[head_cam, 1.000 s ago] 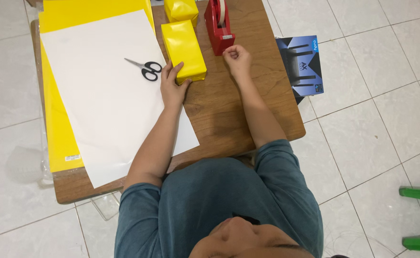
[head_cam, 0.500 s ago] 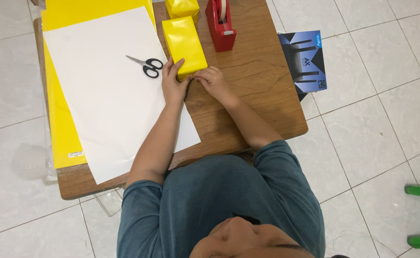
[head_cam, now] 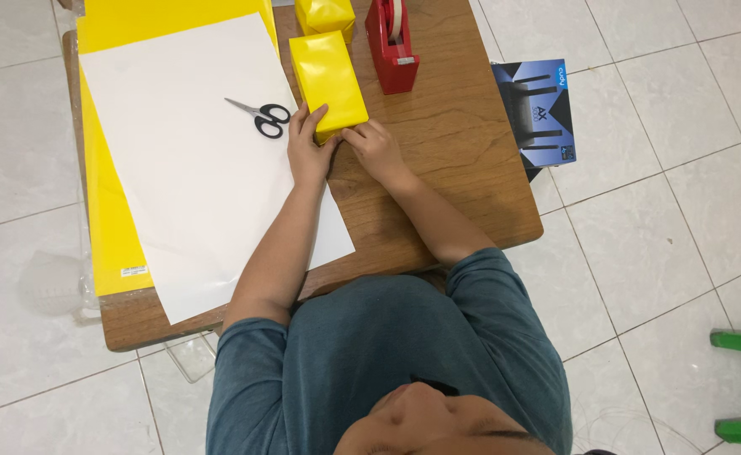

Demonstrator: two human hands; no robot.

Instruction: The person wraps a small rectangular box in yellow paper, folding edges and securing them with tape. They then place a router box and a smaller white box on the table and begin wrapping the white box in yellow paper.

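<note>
Yellow wrapped box [head_cam: 328,74] pinched at its near end by left hand [head_cam: 306,150] and right hand [head_cam: 376,150].

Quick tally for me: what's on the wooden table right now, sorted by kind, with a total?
Yellow wrapped boxes: 2, one held at its near end by the left hand and right hand, one at the far edge
Scissors: 1
Red tape dispenser: 1
White paper sheet: 1
Yellow paper under it: at least 1
Total: 6
</note>
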